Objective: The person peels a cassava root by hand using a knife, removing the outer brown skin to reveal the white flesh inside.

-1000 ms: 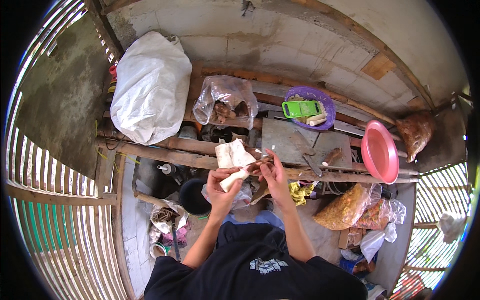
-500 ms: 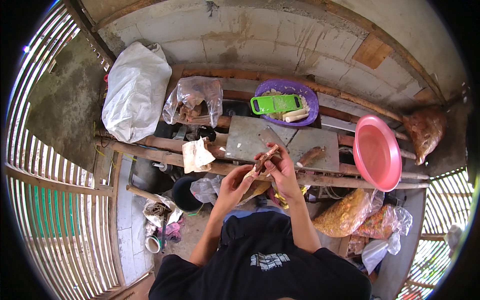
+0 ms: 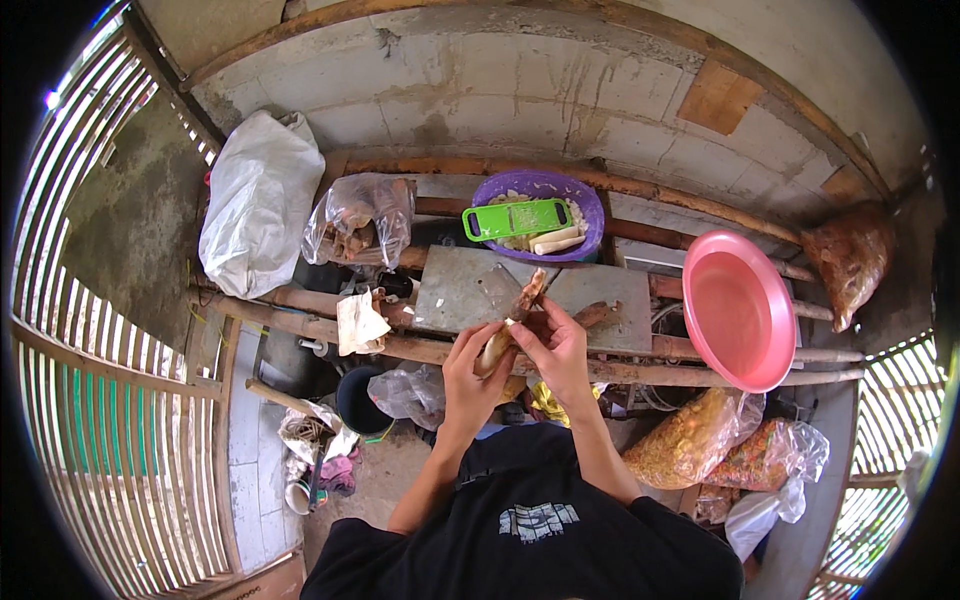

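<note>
Above the near edge of the bench, both my hands are on one partly peeled cassava root. My left hand (image 3: 468, 378) is closed round the pale lower end of the cassava root (image 3: 494, 352). With thumb and fingers, my right hand (image 3: 560, 358) grips it higher up, where brown peel (image 3: 531, 288) still sticks up. Beyond them lies a grey board (image 3: 450, 285). A second, unpeeled cassava root (image 3: 598, 314) rests there, partly behind my right hand. What looks like a knife (image 3: 506, 277) also lies on the board, partly hidden by the root.
A purple basin (image 3: 597, 215) behind the board holds peeled cassava under a green grater (image 3: 515, 219). To the right stands a pink basin (image 3: 740, 315). Leftward are a plastic bag of roots (image 3: 360, 220), a white sack (image 3: 258, 205) and a pale scrap (image 3: 361, 323). Below is a dark bucket (image 3: 362, 402).
The held cassava root has turned more upright, its pale end now showing in my left hand. My hands sit slightly lower, and the view has shifted so bench things appear further left.
</note>
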`<state>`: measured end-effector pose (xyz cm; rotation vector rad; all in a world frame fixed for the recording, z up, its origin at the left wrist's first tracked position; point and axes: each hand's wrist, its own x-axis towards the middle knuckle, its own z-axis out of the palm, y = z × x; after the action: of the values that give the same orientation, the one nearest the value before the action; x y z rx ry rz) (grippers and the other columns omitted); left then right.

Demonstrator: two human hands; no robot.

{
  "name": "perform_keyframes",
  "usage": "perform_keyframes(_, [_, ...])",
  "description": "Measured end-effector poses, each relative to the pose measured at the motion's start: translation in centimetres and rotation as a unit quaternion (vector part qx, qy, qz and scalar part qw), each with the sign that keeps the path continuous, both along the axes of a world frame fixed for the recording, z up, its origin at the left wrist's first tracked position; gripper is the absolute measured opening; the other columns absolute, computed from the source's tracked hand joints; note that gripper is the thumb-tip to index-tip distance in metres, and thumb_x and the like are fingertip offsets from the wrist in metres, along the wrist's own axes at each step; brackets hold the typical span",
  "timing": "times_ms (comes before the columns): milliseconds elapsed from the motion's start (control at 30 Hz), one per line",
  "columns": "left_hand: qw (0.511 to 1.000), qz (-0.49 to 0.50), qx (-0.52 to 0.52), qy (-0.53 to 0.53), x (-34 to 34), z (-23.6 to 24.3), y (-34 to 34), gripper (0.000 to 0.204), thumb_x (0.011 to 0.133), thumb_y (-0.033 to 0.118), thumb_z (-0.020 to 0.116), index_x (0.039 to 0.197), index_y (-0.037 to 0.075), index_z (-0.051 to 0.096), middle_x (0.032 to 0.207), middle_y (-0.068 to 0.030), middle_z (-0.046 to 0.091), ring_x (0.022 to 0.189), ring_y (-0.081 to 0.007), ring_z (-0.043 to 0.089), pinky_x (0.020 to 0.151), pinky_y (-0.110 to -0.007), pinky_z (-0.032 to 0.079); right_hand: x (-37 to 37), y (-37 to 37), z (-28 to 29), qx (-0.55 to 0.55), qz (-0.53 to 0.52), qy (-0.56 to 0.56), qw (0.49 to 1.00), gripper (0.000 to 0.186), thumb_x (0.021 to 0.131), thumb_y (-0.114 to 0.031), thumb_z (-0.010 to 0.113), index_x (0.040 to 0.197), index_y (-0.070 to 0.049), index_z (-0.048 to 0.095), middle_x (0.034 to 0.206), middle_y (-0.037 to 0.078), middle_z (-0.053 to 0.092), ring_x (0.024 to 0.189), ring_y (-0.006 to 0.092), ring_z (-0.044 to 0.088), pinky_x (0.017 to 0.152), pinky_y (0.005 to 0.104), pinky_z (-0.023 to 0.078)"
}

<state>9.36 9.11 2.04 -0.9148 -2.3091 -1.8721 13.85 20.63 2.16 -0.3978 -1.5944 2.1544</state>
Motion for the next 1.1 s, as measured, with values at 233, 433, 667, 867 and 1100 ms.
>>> perform_keyframes(233, [0.998,-0.061,-0.014,-0.007,0.0,0.1,1.0,0.039,0.069,-0.006,0.062,0.107,0.003,0.055,0.097,-0.0131,0.058,0.087,-0.0247,0.058,0.075,-0.030,0.045,0.7,0.3,-0.8,0.070,-0.036,0.000,0.997,0.041,0.082,-0.009,0.057,0.117,0.008,0.044,0.092,0.008,0.061,0.082,0.0095,0.056,0.074,0.0234,0.045])
perform_keyframes(433, [0.997,-0.063,-0.006,-0.041,0.2,-1.1,1.3,0.041,0.072,-0.005,0.060,0.111,0.002,0.051,0.100,-0.0125,0.058,0.090,-0.0203,0.058,0.076,-0.027,0.044,0.5,0.2,-2.2,0.158,-0.078,-0.017,0.984,0.043,0.086,-0.016,0.053,0.117,0.012,0.041,0.095,0.016,0.059,0.086,0.0130,0.054,0.074,0.0264,0.044])
perform_keyframes(667, [0.958,-0.031,0.057,-0.280,-0.7,-5.4,-1.2,0.036,0.082,0.007,0.057,0.116,0.000,0.046,0.099,-0.0039,0.053,0.087,-0.0092,0.049,0.074,-0.021,0.041,1.7,4.6,-7.2,0.373,0.042,-0.161,0.913,0.041,0.085,-0.015,0.051,0.122,-0.003,0.044,0.108,0.014,0.054,0.099,0.0220,0.050,0.086,0.0321,0.038])
perform_keyframes(867, [0.922,0.037,0.117,-0.368,0.0,-6.7,-3.7,0.034,0.084,0.009,0.054,0.116,0.001,0.045,0.087,-0.0017,0.051,0.068,-0.0066,0.047,0.056,-0.020,0.037,2.5,2.1,-9.3,0.586,0.074,-0.209,0.780,0.048,0.079,-0.031,0.056,0.118,-0.004,0.047,0.105,0.011,0.053,0.104,0.0266,0.043,0.089,0.0423,0.031])
perform_keyframes(1100, [0.899,0.047,0.163,-0.403,1.3,-4.6,-4.2,0.034,0.083,0.007,0.052,0.115,0.001,0.041,0.095,-0.0060,0.051,0.063,-0.0098,0.049,0.051,-0.022,0.039,-1.3,0.4,-10.8,0.683,0.070,-0.305,0.660,0.065,0.076,-0.034,0.061,0.127,-0.003,0.034,0.085,0.010,0.058,0.088,0.0245,0.051,0.080,0.0403,0.030])
